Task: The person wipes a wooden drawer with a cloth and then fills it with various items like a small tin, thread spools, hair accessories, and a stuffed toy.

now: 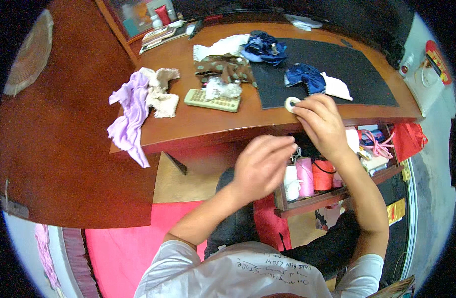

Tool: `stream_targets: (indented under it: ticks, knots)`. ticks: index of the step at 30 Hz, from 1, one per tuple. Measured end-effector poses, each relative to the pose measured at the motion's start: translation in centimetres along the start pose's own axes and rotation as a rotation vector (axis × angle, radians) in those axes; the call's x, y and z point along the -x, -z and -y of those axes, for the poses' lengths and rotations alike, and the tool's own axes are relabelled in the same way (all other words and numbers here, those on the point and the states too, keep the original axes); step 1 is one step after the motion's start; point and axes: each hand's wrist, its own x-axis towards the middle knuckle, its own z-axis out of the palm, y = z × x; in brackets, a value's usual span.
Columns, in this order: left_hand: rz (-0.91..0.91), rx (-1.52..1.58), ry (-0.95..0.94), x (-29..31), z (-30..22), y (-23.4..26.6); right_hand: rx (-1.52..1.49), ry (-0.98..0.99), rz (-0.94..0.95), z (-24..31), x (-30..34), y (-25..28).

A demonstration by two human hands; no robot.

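My right hand (pixel 321 121) pinches a small white ring-shaped roll (pixel 290 104), which looks like tape, just above the desk's front edge. Lower and to the left, my left hand (pixel 263 166) hovers over the left side of an open drawer (pixel 317 202). Its fingers are drawn together, slightly blurred, and anything between the fingertips is too small to make out. Below them in the drawer stand thread spools: a white spool (pixel 291 183), a pink spool (pixel 305 177) and a red spool (pixel 323 175).
On the desk lie a black mat (pixel 337 54), blue cloth (pixel 305 77), white cloth (pixel 335 85), brown dotted cloth (pixel 223 68), a pale green calculator (pixel 213 101) and lilac cloth (pixel 131 111) hanging over the edge. A red bag (pixel 409 140) hangs beside the drawer.
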Motion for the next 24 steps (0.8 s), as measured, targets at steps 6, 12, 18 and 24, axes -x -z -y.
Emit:
stream_targets:
  ticks: [6, 12, 18, 24]
  knots:
    - [-0.118, -0.316, 0.06, -1.8, 2.5, 8.3, 0.082, -0.106, 0.186, 0.1, 3.7, 2.4]
    - [-0.223, -0.488, 0.206, -1.9, 5.6, 11.8, 0.081, -0.237, 0.263, 1.6, 3.8, 1.9]
    - [-0.056, -0.406, 0.225, -4.3, 8.0, 13.0, 0.115, -0.259, 0.328, 2.5, 3.9, 1.6]
    - [0.083, -0.6, 0.146, -8.5, 10.9, 11.4, 0.126, -0.288, 0.35, 3.1, 3.8, 1.9]
